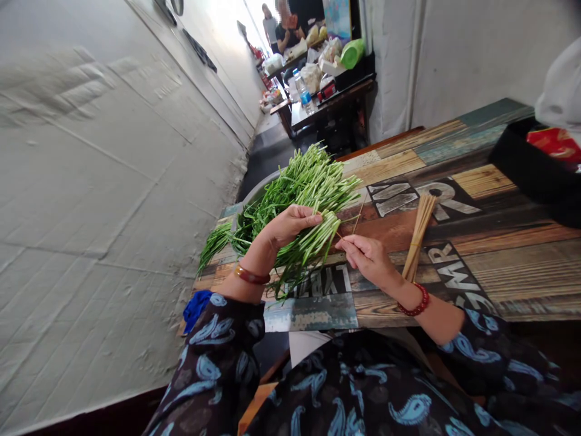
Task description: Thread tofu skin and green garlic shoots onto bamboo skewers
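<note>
My left hand (297, 224), with a bangle at the wrist, is closed on a small bunch of garlic chives (324, 233), its pale cut ends turned to the right. In my right hand (367, 257) a thin bamboo skewer (339, 235) is pinched; its tip points at the chive stems, and I cannot tell how far it goes in. Beyond my left hand a large heap of chives (313, 175) fills a grey basin (261, 185). A bundle of bamboo skewers (418, 236) lies to the right of my right hand.
The wood-patterned table (521, 260) carries a black box (535, 163) with a red packet at the right. More chives (213, 245) and a blue cloth (196, 309) lie at the left edge, near the white wall (113, 212). Farther back, a cluttered table (324, 106) and people.
</note>
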`<state>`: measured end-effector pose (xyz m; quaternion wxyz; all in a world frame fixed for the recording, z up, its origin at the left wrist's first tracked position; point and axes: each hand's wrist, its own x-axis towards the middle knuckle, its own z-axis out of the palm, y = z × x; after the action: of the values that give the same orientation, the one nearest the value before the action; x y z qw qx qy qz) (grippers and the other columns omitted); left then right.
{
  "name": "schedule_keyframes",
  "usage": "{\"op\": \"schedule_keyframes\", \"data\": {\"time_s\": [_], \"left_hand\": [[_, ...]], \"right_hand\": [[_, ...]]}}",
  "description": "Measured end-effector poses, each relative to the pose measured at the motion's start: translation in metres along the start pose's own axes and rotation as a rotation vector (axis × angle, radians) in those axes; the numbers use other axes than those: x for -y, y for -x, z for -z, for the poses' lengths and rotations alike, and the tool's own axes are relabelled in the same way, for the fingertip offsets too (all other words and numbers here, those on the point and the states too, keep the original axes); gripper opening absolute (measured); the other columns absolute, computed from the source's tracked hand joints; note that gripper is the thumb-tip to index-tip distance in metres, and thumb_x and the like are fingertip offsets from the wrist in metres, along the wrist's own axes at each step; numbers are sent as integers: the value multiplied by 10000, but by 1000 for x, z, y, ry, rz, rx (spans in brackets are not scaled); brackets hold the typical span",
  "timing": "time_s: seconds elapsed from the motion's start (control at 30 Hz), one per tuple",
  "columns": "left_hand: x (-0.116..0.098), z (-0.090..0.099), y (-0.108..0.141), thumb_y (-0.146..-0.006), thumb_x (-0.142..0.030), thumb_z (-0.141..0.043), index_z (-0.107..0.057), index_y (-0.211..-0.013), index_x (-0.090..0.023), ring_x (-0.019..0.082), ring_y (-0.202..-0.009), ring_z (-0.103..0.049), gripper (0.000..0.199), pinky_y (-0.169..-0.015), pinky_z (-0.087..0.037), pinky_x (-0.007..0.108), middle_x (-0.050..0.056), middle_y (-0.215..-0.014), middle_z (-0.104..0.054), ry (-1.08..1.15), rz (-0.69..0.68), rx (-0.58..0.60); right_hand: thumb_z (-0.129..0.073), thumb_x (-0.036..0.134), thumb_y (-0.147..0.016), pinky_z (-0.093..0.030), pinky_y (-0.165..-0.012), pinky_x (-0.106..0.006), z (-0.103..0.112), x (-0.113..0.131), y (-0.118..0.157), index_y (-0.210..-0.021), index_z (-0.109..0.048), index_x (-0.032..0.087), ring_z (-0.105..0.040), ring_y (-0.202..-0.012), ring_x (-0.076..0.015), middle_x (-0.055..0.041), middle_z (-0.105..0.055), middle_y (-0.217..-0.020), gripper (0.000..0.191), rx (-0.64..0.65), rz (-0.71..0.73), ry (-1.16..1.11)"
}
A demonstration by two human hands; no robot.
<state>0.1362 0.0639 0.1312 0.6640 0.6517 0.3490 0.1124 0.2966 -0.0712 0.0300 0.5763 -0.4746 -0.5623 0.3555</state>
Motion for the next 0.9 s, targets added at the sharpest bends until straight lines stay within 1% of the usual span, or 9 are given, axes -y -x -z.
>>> {"op": "schedule_keyframes", "data": {"time_s": [0.17,0.27,0.33,0.4,0.47,0.57,0.63,0.77,0.9], "left_hand": [[-3,4,-4,-679,-510,-834,-630,-579,-120,51,-496,-452,451,-509,-392,189,-12,-554,-582,-72,26,36],[-7,4,-2,-692,-526,-820,-646,-599,-122,61,-510,-469,449,-516,-396,196,-1,-574,-605,-109,42,59],[-8,2,1,-697,-525,-817,-686,-661,-119,80,-560,-524,428,-560,-427,209,20,-639,-653,-105,35,51],[-8,1,5,-684,-516,-829,-727,-760,-118,99,-626,-570,418,-614,-453,222,38,-723,-694,-53,-6,-16],[-5,0,8,-670,-492,-845,-741,-817,-122,98,-654,-572,412,-627,-446,215,34,-758,-700,13,-73,-134],[2,-2,8,-676,-438,-852,-727,-770,-127,70,-622,-524,348,-598,-406,191,3,-706,-662,74,-154,-253],[5,-5,6,-675,-394,-857,-713,-742,-130,61,-606,-508,309,-589,-394,184,-13,-678,-638,101,-173,-274],[4,-13,2,-635,-347,-874,-691,-728,-138,60,-578,-508,294,-571,-392,187,-27,-652,-631,150,-147,-316],[0,-18,0,-636,-384,-863,-710,-732,-134,81,-603,-555,308,-595,-433,208,-3,-687,-671,155,-136,-319]], "right_hand": [[-459,451,-1002,-400,-514,-230,0,-1,0,-877,-701,159,-473,-440,-102,46,-504,-485,400,1,6,31],[-458,471,-999,-396,-509,-231,0,-2,-1,-877,-703,157,-467,-434,-101,47,-503,-480,416,5,0,21],[-457,483,-997,-390,-503,-230,0,-2,-2,-880,-703,154,-467,-432,-100,47,-503,-479,427,6,-11,12],[-460,495,-993,-387,-499,-229,-1,-2,-2,-883,-704,153,-467,-432,-99,48,-505,-479,434,9,-24,4],[-461,505,-990,-382,-492,-228,-1,-2,-2,-881,-703,152,-465,-428,-98,49,-501,-476,441,12,-36,-8],[-464,503,-988,-376,-485,-228,-2,-2,-2,-876,-702,149,-465,-427,-97,49,-498,-476,441,11,-43,-13],[-467,500,-988,-377,-488,-230,-2,-3,-2,-873,-703,150,-466,-430,-98,48,-496,-477,437,7,-44,-5],[-470,521,-982,-386,-492,-236,-1,-2,-2,-868,-707,159,-466,-435,-103,42,-503,-478,448,8,-44,9],[-467,525,-983,-384,-486,-236,0,-2,-2,-868,-710,159,-465,-432,-105,41,-498,-478,455,16,-41,-2]]}}
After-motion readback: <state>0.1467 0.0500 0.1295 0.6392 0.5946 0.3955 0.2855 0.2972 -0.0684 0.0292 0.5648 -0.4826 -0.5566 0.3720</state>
